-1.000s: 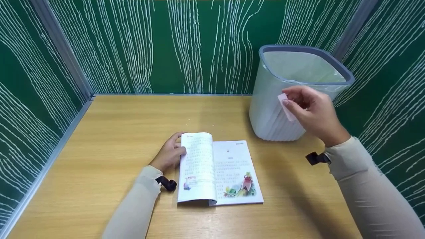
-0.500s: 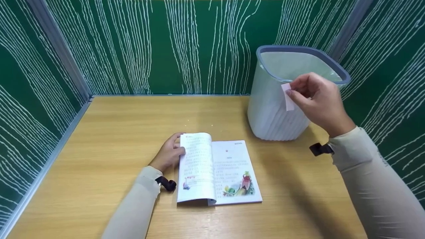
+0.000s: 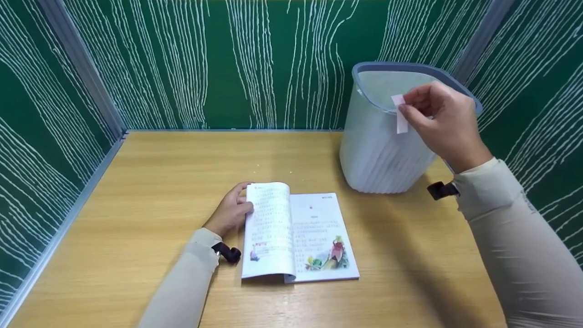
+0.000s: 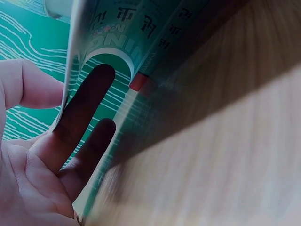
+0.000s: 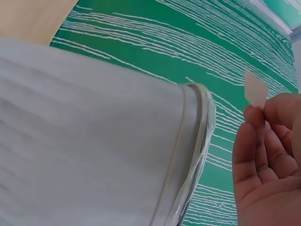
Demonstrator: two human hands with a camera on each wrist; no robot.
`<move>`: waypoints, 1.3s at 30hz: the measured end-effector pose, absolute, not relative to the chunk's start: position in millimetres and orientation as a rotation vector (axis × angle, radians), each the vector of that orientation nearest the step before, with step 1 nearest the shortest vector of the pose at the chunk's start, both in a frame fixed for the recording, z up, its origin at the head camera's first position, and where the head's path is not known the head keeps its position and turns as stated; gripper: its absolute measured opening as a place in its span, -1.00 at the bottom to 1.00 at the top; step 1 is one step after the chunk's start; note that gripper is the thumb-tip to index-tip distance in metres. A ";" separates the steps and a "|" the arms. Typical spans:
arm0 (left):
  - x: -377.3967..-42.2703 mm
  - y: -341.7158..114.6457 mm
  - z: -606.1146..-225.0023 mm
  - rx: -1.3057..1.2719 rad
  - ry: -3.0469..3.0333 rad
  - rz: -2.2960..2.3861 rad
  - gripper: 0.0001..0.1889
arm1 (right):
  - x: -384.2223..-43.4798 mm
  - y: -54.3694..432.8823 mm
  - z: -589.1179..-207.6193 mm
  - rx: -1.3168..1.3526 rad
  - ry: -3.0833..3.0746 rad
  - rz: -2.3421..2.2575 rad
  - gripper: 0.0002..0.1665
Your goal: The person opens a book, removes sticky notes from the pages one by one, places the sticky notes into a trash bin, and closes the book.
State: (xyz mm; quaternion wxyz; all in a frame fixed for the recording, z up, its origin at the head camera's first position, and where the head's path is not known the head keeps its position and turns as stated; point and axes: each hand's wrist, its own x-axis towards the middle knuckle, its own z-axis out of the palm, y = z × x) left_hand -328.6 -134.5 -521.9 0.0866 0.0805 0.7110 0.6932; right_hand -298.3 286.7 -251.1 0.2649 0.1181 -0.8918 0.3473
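An open book (image 3: 319, 237) lies on the table, its left-hand pages curling up. My left hand (image 3: 229, 212) grips the left edge of those pages. In the left wrist view, the thumb (image 4: 40, 92) presses one side of the raised cover (image 4: 117, 35) and the fingers reach behind it. Between thumb and fingertips my right hand (image 3: 448, 120) pinches a small pale pink strip of paper (image 3: 401, 123). The strip overlaps the front rim of a bin (image 3: 382, 155) in the head view. From the right wrist, the paper (image 5: 255, 90) stands beyond the bin's lined rim (image 5: 200, 117).
The bin has a grey-blue rim and a thin plastic liner, and stands at the table's back right. Several tiny white specks (image 3: 290, 172) lie on the wooden table (image 3: 159, 182) behind the book. Green walls (image 3: 182, 64) with white lines enclose the table.
My right hand has risen and moved slightly right with the paper strip, from in front of the bin's side up to its rim. The left hand and book have stayed in place.
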 end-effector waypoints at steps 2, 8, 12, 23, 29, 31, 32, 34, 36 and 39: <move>-328.5 -135.6 -521.7 0.243 2.130 2.060 -0.25 | -303.2 287.0 -250.1 0.306 -2.411 0.929 -0.64; -329.7 -136.3 -521.9 0.284 2.134 2.039 -0.22 | -315.2 293.3 -252.4 0.248 -2.416 0.876 -0.59; -328.9 -135.4 -522.2 0.294 2.118 2.055 -0.20 | -320.1 297.7 -254.7 0.233 -2.419 0.897 -0.57; -328.1 -135.3 -522.2 0.266 2.108 2.072 -0.19 | -328.5 306.2 -250.7 0.171 -2.387 0.941 -0.56; -331.5 -134.9 -520.8 0.274 2.099 2.077 -0.19 | -331.0 311.5 -245.4 0.112 -2.380 0.936 -0.56; -331.8 -135.5 -520.1 0.272 2.098 2.077 -0.20 | -332.4 312.7 -243.9 0.096 -2.365 0.942 -0.56; -331.9 -136.0 -520.2 0.272 2.102 2.075 -0.19 | -333.3 313.2 -243.0 0.086 -2.357 0.948 -0.56; -331.9 -136.9 -520.5 0.264 2.107 2.077 -0.19 | -335.3 313.7 -242.1 0.074 -2.338 0.961 -0.55; -331.4 -137.2 -521.5 0.264 2.097 2.081 -0.20 | -336.6 314.8 -241.9 0.059 -2.323 0.980 -0.55; -330.1 -136.2 -523.0 0.267 2.087 2.082 -0.19 | -336.6 317.2 -243.0 0.035 -2.317 0.989 -0.53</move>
